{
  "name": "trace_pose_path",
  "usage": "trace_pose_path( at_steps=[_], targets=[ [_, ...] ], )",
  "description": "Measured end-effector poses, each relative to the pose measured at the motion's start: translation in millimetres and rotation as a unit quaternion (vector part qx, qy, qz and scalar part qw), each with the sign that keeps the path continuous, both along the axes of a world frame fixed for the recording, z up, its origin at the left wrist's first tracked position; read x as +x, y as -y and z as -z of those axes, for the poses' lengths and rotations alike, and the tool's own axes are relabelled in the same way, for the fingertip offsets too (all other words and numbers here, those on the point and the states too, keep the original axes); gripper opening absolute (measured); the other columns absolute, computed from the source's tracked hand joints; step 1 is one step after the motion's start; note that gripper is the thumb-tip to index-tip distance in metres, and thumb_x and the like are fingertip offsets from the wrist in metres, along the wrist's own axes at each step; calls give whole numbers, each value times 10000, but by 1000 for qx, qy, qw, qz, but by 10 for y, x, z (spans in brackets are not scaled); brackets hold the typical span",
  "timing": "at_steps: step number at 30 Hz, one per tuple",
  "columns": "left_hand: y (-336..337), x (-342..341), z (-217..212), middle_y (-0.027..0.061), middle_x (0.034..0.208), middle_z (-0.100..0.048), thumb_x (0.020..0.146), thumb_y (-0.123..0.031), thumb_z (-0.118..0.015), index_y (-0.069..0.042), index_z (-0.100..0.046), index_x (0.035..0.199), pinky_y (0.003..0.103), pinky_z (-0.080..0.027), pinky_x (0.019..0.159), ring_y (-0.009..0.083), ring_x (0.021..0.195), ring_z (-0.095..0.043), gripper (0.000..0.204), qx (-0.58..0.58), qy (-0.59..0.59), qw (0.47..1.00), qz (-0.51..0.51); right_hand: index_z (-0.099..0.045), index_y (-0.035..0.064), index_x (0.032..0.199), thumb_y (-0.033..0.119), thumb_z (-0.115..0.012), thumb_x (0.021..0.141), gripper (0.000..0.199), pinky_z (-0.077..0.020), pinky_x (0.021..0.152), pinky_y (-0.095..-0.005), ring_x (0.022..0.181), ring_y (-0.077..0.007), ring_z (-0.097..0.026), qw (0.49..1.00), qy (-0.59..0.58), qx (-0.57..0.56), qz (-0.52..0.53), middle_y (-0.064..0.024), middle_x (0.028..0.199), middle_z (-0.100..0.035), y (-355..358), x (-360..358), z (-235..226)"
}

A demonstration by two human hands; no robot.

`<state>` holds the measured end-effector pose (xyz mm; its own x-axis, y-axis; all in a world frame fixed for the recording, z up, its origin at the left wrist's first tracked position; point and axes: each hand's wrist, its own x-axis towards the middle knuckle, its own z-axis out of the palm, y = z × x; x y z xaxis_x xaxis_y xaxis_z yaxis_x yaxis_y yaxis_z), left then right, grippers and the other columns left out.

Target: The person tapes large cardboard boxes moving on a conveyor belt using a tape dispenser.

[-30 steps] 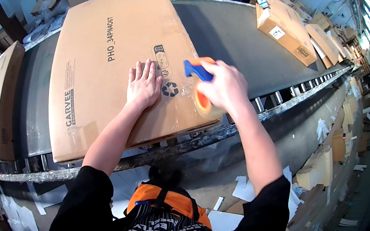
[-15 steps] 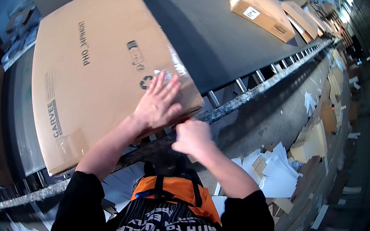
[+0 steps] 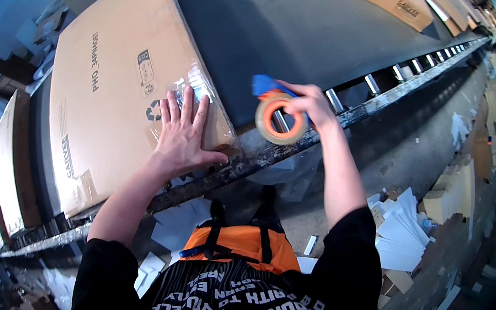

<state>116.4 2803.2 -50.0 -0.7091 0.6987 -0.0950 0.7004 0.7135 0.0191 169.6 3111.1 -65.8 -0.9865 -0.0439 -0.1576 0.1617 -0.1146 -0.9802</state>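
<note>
A large flat cardboard box [image 3: 110, 97] lies on the conveyor belt [image 3: 246, 34], with strips of clear tape along its right end. My left hand [image 3: 183, 130] rests flat on the box near its front right corner, fingers spread. In the air just right of that corner, my right hand [image 3: 313, 108] grips a tape dispenser [image 3: 280, 118] with a blue and orange body and a roll of tape. The dispenser is apart from the box, above the conveyor's front edge.
Metal rollers [image 3: 372, 85] line the conveyor's near rail. Another carton [image 3: 390, 2] sits farther along the belt, and more boxes [image 3: 15, 166] stand at the left. White sheets [image 3: 402, 230] and cardboard scraps litter the floor at the right. An orange waist bag [image 3: 248, 244] hangs at my front.
My right hand has come up and away from the box corner, bringing the tape dispenser into full view. My left hand stays pressed on the box. The whole view has shifted slightly.
</note>
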Motion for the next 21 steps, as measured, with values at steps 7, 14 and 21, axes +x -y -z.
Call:
trace_pose_path(
  at_steps=[7, 14, 21],
  targets=[
    [168, 52, 86, 321, 1562, -71, 570, -893, -589, -7, -190, 1524, 652, -40, 1139, 587, 1410, -29, 1362, -8, -15, 999, -37, -663, 20, 1219, 217, -688, 636, 616, -538, 883, -321, 937, -239, -701, 973, -73, 85, -200, -152, 1144, -695, 1064, 1146, 763],
    [-65, 246, 278, 351, 1543, -99, 604, -658, -784, -2, -182, 1520, 664, -127, 1127, 587, 1407, -78, 1278, 31, -87, 995, -22, -691, 157, 1156, 257, -717, 631, 536, -556, 787, -433, 866, -340, -691, 871, -93, 389, -285, -268, 1160, -600, 1554, 701, 230],
    [-92, 242, 212, 351, 1540, -103, 595, -457, -874, 18, -194, 1502, 662, -151, 1127, 583, 1405, -106, 1229, 11, -52, 998, -21, -710, 234, 1170, 286, -733, 569, 603, -541, 846, -396, 949, -298, -679, 878, -41, 341, -334, -123, 1083, -667, 348, 775, 514]
  ],
)
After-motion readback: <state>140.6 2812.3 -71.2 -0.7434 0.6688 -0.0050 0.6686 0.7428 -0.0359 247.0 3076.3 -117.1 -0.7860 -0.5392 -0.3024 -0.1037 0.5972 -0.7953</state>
